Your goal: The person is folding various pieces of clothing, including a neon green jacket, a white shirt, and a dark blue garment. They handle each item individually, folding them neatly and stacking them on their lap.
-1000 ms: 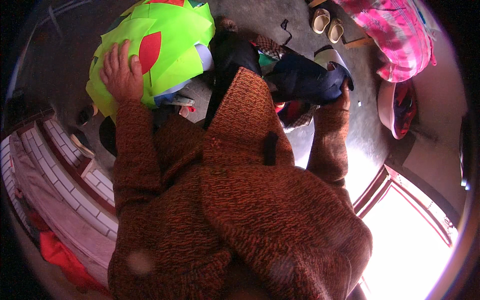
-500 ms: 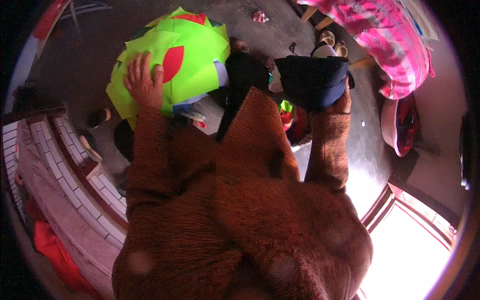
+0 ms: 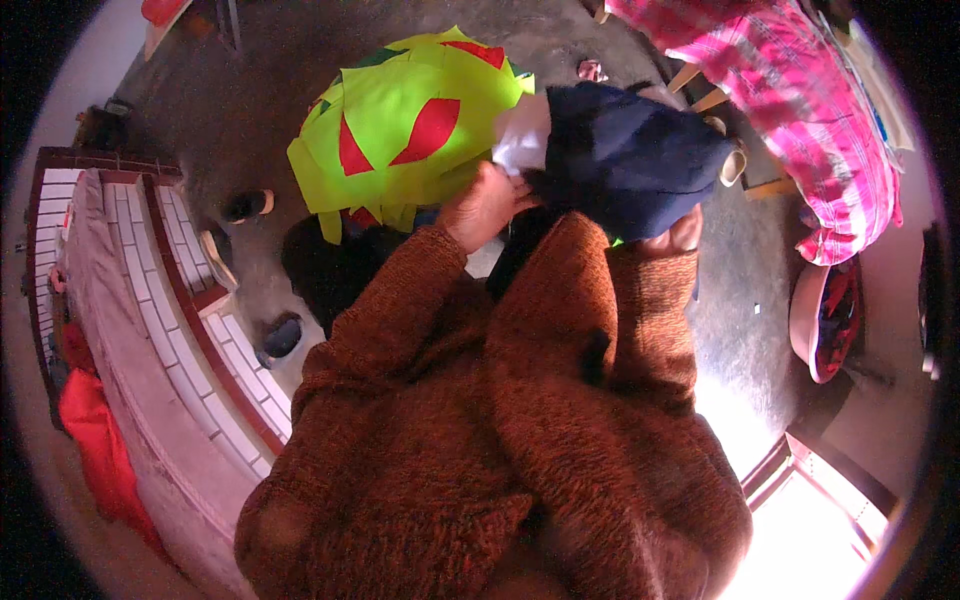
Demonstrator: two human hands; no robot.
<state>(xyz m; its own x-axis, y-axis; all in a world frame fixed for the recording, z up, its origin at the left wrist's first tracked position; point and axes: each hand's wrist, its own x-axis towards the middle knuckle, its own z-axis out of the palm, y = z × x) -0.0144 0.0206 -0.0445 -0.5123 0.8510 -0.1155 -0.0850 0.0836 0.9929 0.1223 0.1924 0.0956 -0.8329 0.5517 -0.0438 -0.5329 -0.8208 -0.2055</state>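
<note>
A navy-blue cloth piece [image 3: 640, 150] with a white part [image 3: 523, 136] at its left end hangs in front of me. Its lower right edge is gripped by my right hand [image 3: 678, 234], whose fingers are partly hidden beneath the cloth. My left hand [image 3: 480, 210] is just below the white part, thumb and fingers apart; whether it touches the cloth is unclear. Beyond it and to the left lies a rounded heap of lime-green fabric [image 3: 385, 110] with red leaf-shaped patches [image 3: 430, 130]. The navy cloth's white end overlaps the heap's right side.
A pink checked cloth [image 3: 830, 150] drapes over wooden-legged furniture at the right, with pale shoes [image 3: 733, 165] beside it. Below that stands a pink basin [image 3: 808, 320]. Dark shoes [image 3: 247, 205] lie on the floor at left, near a white-tiled brick ledge [image 3: 180, 330] and red cloth [image 3: 105, 450].
My left hand has left the green heap and moved right to the white end of the navy cloth. The navy cloth, still in my right hand, is spread wider and its white end shows more.
</note>
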